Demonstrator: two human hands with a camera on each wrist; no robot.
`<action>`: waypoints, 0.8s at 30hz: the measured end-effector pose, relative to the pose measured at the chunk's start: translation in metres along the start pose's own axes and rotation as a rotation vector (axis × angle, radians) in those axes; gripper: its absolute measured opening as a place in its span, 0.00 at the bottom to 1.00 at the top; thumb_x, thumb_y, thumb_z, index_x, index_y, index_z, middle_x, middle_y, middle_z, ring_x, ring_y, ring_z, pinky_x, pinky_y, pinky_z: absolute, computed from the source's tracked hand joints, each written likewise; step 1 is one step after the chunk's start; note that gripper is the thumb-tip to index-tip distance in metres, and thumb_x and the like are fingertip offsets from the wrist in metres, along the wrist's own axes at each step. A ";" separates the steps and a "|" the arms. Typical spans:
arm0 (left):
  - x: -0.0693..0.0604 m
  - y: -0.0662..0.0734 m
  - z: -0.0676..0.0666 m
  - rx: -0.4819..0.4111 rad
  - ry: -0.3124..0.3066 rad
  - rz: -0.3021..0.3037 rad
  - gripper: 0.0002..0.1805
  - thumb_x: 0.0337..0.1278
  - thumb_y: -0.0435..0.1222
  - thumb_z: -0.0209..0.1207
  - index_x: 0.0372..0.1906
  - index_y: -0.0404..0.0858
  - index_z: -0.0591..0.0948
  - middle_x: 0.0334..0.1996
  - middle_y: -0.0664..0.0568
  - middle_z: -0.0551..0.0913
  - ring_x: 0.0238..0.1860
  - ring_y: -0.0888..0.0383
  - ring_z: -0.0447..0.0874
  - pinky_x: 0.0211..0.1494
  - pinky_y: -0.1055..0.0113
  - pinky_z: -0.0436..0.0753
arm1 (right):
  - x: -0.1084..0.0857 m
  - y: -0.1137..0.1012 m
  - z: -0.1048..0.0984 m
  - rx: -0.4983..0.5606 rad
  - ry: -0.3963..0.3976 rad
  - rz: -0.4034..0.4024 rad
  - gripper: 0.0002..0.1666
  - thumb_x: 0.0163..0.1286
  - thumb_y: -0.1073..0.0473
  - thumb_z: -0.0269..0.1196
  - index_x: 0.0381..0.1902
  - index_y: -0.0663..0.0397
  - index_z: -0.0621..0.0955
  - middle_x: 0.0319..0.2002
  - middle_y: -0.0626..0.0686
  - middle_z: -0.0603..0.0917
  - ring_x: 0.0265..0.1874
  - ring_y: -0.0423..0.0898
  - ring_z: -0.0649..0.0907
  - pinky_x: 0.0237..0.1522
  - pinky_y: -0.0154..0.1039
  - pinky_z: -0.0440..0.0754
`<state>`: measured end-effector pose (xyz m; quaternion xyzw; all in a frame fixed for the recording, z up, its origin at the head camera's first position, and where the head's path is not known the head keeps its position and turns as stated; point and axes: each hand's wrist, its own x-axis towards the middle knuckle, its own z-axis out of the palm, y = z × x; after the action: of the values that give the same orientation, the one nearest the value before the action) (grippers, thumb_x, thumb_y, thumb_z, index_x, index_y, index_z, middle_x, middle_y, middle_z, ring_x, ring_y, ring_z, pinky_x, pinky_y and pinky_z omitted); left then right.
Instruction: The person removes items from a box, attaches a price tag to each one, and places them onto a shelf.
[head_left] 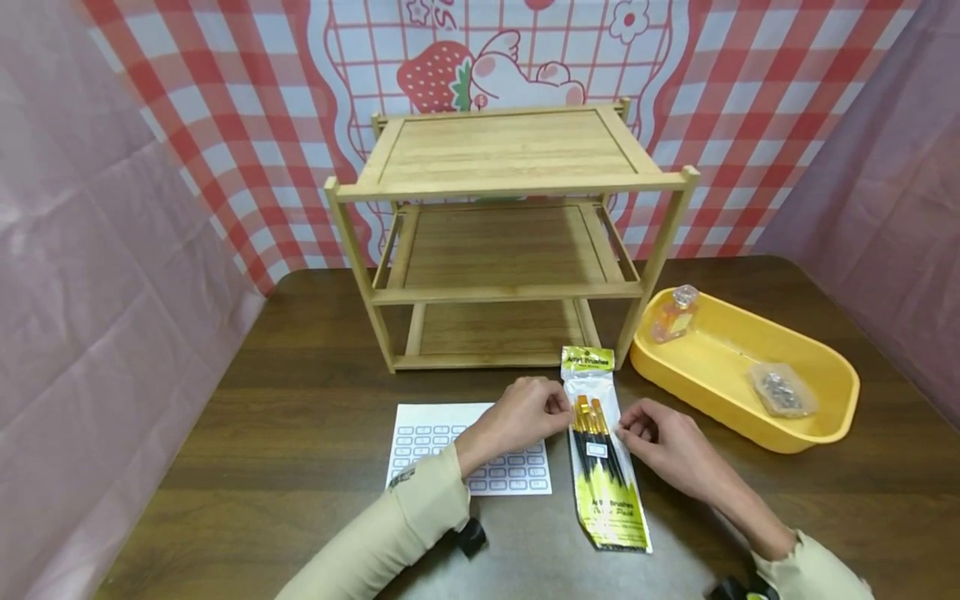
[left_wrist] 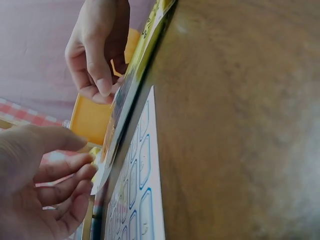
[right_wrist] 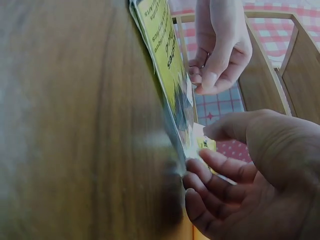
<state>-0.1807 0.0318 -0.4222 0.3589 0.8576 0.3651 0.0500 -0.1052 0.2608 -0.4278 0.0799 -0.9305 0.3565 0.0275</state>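
Observation:
A clear-and-yellow pack of paintbrushes (head_left: pixel 611 508) lies flat on the table between both hands. Through its plastic show orange-tipped brushes with dark handles, and a small white label (head_left: pixel 597 450) sits across their middle. At the pack's left edge is my left hand (head_left: pixel 528 412), thumb and fingers bent but apart in the left wrist view. My right hand (head_left: pixel 671 446) is by the right edge; in the right wrist view a gap shows between its thumb and fingertips, which are near or touching the plastic. Under the left forearm lies a sheet of blue-bordered labels (head_left: pixel 431 442), partly hidden.
A three-tier wooden shelf (head_left: pixel 510 292) stands behind the pack, whose top end reaches the shelf's front foot. To the right, a yellow basin (head_left: pixel 720 408) holds a pink perfume bottle (head_left: pixel 675 315) and a small clear bag of metallic bits (head_left: pixel 782 390). Checked cloth hangs behind.

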 end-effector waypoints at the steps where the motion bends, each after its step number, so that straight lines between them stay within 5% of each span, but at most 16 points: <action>1: 0.000 -0.001 0.000 0.001 0.016 -0.012 0.03 0.63 0.33 0.68 0.33 0.38 0.87 0.29 0.57 0.83 0.28 0.70 0.76 0.35 0.81 0.77 | 0.001 0.001 0.000 -0.009 0.007 0.017 0.07 0.67 0.64 0.70 0.40 0.59 0.82 0.30 0.46 0.81 0.29 0.41 0.78 0.30 0.34 0.78; 11: 0.007 -0.006 0.004 0.014 0.033 -0.096 0.07 0.66 0.35 0.67 0.33 0.35 0.88 0.23 0.57 0.82 0.20 0.67 0.73 0.28 0.77 0.75 | 0.008 0.005 -0.001 -0.071 0.038 0.064 0.10 0.66 0.62 0.71 0.41 0.64 0.84 0.35 0.52 0.85 0.34 0.47 0.82 0.38 0.46 0.82; 24: 0.012 -0.005 0.011 0.006 0.046 -0.135 0.08 0.65 0.31 0.64 0.28 0.38 0.86 0.17 0.59 0.78 0.17 0.66 0.69 0.29 0.75 0.72 | 0.014 0.002 0.000 -0.102 -0.033 0.107 0.07 0.68 0.61 0.69 0.33 0.58 0.82 0.28 0.49 0.80 0.28 0.44 0.77 0.31 0.42 0.76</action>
<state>-0.1887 0.0437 -0.4320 0.2920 0.8818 0.3664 0.0534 -0.1191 0.2608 -0.4276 0.0341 -0.9507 0.3081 -0.0028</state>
